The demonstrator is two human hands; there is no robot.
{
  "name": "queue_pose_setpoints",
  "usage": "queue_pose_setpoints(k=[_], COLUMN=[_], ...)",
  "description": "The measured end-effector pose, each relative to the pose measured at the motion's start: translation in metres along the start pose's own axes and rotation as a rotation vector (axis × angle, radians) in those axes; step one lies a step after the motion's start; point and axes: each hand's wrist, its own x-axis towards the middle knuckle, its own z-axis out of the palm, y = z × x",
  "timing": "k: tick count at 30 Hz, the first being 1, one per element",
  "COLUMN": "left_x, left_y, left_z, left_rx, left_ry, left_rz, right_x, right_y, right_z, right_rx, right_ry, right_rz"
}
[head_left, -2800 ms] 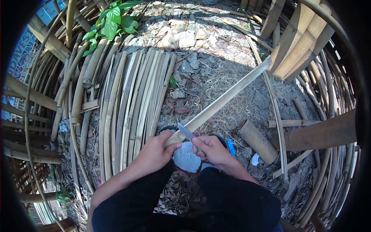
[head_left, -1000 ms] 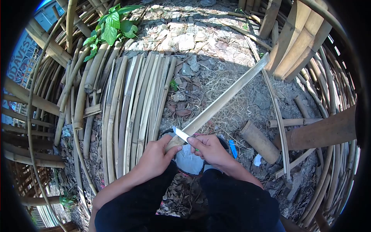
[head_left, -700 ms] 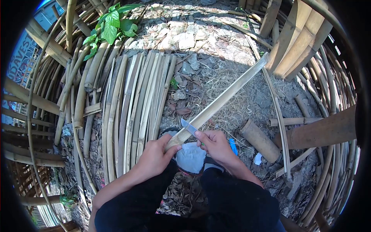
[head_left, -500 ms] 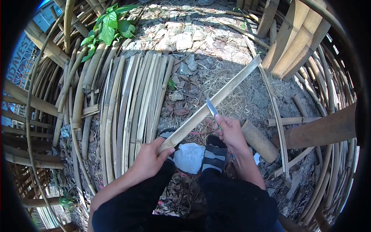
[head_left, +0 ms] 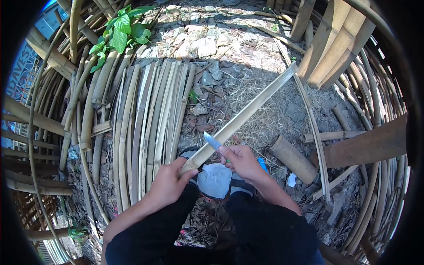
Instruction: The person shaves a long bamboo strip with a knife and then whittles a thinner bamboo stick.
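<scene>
My left hand (head_left: 169,182) is closed around the near end of a long split bamboo strip (head_left: 249,110). The strip slants away from me to the upper right, its pale inner side facing up. In my right hand (head_left: 242,162) is a knife (head_left: 212,140) with a short silver blade and a green part at the handle. The blade lies against the strip, not far beyond my left hand. A grey-white flat piece (head_left: 214,180) sits between my feet, under the strip's near end.
Several bamboo strips (head_left: 145,115) lie side by side at left. A thick bamboo piece (head_left: 293,160) rests at right, near a long thin strip (head_left: 314,132). Bamboo poles (head_left: 342,44) stand at upper right, a leafy plant (head_left: 119,33) at upper left. Shavings (head_left: 256,99) litter the ground.
My right hand has drawn the knife along the strip toward me and to the left, closer to my left hand. The left hand and strip have hardly moved.
</scene>
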Motion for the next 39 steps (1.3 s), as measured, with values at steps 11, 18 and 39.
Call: queue_pose_setpoints(k=[11,18,39], left_x=[0.002,0.004,0.002], left_y=[0.005,-0.003,0.002], left_z=[0.0,0.004,0.006], left_rx=[-0.002,-0.032,-0.023], left_ry=[-0.008,0.012,-0.044], left_rz=[-0.014,0.02,0.052], right_x=[-0.01,-0.006,-0.016], right_y=[-0.01,-0.002,0.006], right_z=[0.019,0.023,0.013], right_rx=[0.049,0.028,-0.077], right_ry=[-0.066,-0.118,-0.014], right_rz=[0.167,0.152,0.095])
